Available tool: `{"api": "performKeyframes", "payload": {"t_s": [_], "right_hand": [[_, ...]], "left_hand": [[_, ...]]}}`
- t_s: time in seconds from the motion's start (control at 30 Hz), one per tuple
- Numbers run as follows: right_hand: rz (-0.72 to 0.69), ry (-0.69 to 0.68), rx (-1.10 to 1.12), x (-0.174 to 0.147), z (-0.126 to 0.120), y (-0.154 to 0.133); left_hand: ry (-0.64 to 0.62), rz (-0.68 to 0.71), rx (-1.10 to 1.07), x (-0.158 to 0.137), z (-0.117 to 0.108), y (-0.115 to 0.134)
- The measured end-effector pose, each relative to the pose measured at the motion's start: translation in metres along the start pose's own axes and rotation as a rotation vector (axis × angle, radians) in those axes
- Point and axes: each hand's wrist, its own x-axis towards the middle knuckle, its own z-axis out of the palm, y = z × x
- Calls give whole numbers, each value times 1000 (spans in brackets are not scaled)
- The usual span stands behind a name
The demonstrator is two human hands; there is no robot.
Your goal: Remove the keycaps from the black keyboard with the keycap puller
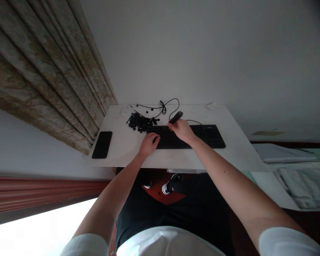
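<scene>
A black keyboard (208,137) lies lengthwise on the white table, with some keycaps off at its left part. My left hand (148,144) is closed on the keyboard's left end, fingers over the top and thumb along the side. Above the keyboard's middle, my right hand (180,128) grips a dark brush (176,117), its bristle-like end pointing up and away from me. A heap of loose black keycaps (140,121) sits just beyond my left hand, with a blue tool (129,118) partly under its left side.
A black phone (102,145) rests at the left of the white table (128,156). The keyboard's black cable (162,106) loops along the back near the wall. A patterned curtain (56,67) hangs at the left. Papers (288,153) lie on a lower surface at right.
</scene>
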Motion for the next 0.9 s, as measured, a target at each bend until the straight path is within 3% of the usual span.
{"api": "performKeyframes", "payload": {"t_s": [0.2,0.4,0.6,0.73,0.9], "right_hand": [[174,195,37,-32,6,39],[151,88,32,-28,-11,38],[210,-204,-129,-22,-16,35],[246,-154,-122,-23,-13,34],[280,-55,145,-28,-14,40]], "left_hand": [[-32,25,100,0,1,1],[-19,67,124,0,2,1],[-23,58,142,-1,2,2],[-26,54,143,-2,1,3],[6,35,110,-3,1,2]]}}
